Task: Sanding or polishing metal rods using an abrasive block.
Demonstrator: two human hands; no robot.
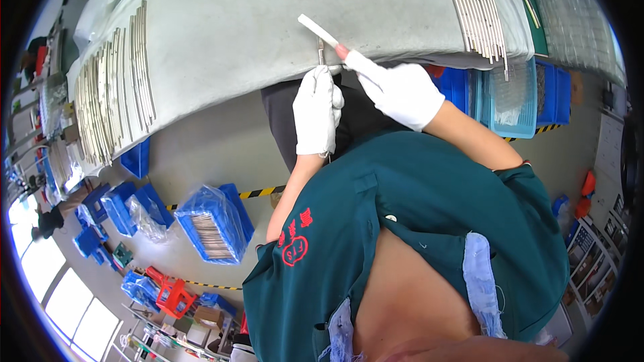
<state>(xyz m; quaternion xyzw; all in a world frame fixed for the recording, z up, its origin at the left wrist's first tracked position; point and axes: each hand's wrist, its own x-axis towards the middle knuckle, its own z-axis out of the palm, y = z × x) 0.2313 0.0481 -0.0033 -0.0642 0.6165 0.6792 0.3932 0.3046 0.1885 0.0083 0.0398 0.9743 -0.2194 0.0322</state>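
My left hand (317, 108), in a white glove, is closed around a thin silvery metal rod (320, 52) at the table's near edge. The rod's upper end stands out above the fist, and the rest of it is hidden. To its right, my right hand (402, 94) wears a white glove with a bare fingertip showing. It grips a narrow white strip (316, 29), which slants up and left past the rod's tip. Whether strip and rod touch, I cannot tell. Both hands are at the front of the table covered in pale grey cloth (268, 20).
Rows of metal rods lie on the cloth at the left (111, 97) and the far right (475, 10). Under the right end stand a light blue bin (513, 121) and darker blue bins. A plastic-lined blue crate of rods (215, 228) sits on the floor at lower left.
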